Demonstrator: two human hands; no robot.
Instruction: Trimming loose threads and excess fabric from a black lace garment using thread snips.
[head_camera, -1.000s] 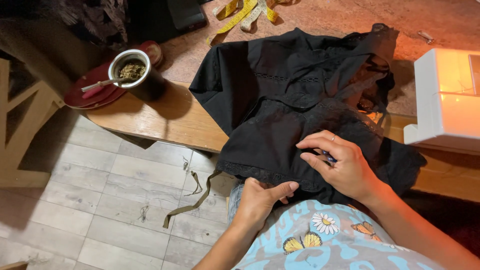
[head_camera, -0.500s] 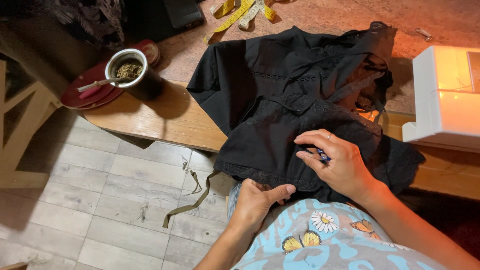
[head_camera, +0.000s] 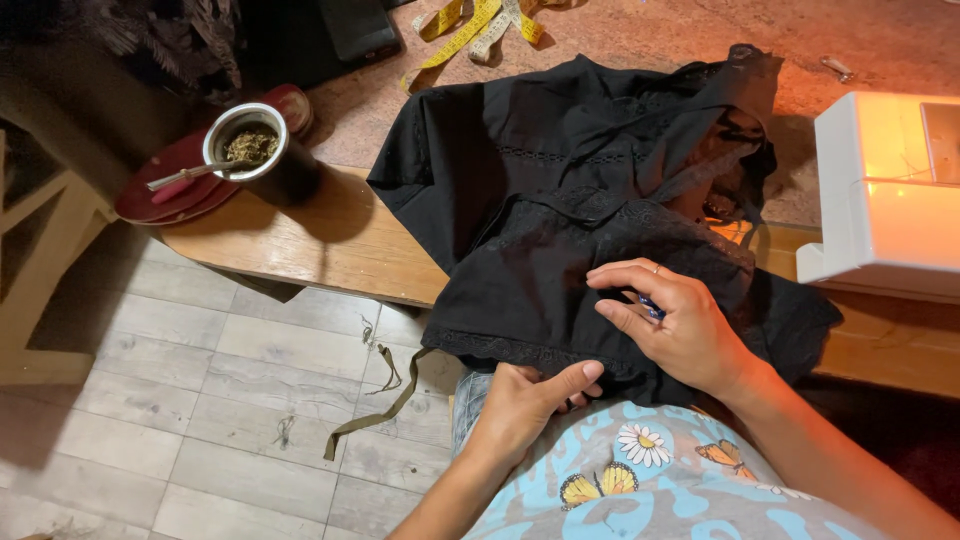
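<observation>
Barely shifted, left hand (head_camera: 535, 395) pinching black garment (head_camera: 560, 220) hem, right hand (head_camera: 672, 325) gripping small blue tool (head_camera: 648, 307), mug (head_camera: 255, 150) aside.

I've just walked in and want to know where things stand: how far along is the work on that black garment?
Done: the black garment is spread over the wooden table, the yellow tape measure lying beyond it. In hand: the left hand pinches the lace hem and the right hand presses the cloth, holding a small blue tool. Left: the garment is not under the white sewing machine; no finished seam shows.
</observation>
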